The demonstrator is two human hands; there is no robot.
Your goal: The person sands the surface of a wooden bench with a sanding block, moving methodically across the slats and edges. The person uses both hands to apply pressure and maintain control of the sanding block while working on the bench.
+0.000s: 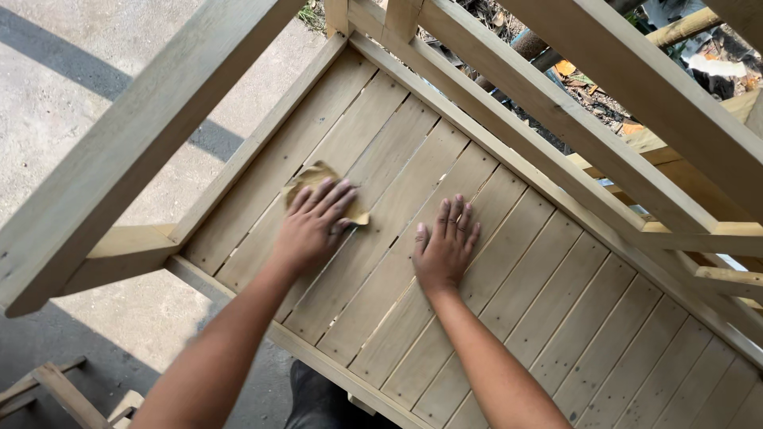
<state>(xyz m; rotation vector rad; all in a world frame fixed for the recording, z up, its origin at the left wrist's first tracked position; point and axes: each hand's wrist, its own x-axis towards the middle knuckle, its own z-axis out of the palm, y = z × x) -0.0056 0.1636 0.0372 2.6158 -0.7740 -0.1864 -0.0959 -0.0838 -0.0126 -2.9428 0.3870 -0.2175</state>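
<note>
Sheet of sandpaper point(320, 181): a tan, crumpled, roughly square piece, lying flat on the slatted wooden seat point(509, 270) a little left of the frame's centre. Its upper-left part shows; its lower-right part is covered by the fingers of the left hand point(311, 225), which presses palm-down on it. A small corner shows again below the fingertips. Slatted wooden seat: pale, unfinished boards laid side by side with narrow gaps, running diagonally from upper centre to lower right, bounded by a frame rail on each long edge. The right hand point(445, 246) rests flat, fingers spread, on bare slats just right of the sandpaper, not touching it.
</note>
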